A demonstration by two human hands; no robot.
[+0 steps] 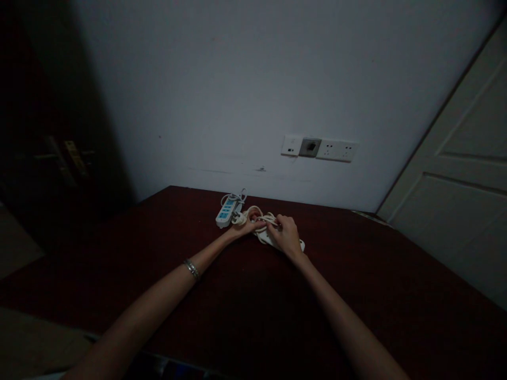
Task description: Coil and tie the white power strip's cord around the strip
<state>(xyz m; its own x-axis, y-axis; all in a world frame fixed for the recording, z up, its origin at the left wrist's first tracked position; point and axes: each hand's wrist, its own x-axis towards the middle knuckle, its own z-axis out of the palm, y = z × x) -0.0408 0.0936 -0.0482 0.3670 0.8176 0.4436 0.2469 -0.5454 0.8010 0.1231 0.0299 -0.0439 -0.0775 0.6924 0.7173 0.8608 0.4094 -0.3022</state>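
A white power strip lies on the dark red table, with its cream cord bundled in loops over one end. My left hand closes round the coiled cord from the left. From the right, my right hand pinches strands of the same cord and covers part of the strip. The cord's plug sticks out beside my left hand. Just left of it lies a second power strip, white with blue socket faces and a grey cord coiled at its far end.
The dark red table reaches back to a pale wall. Wall sockets and a grey switch plate sit above it. A white panelled door stands at the right, a dark door with a handle at the left.
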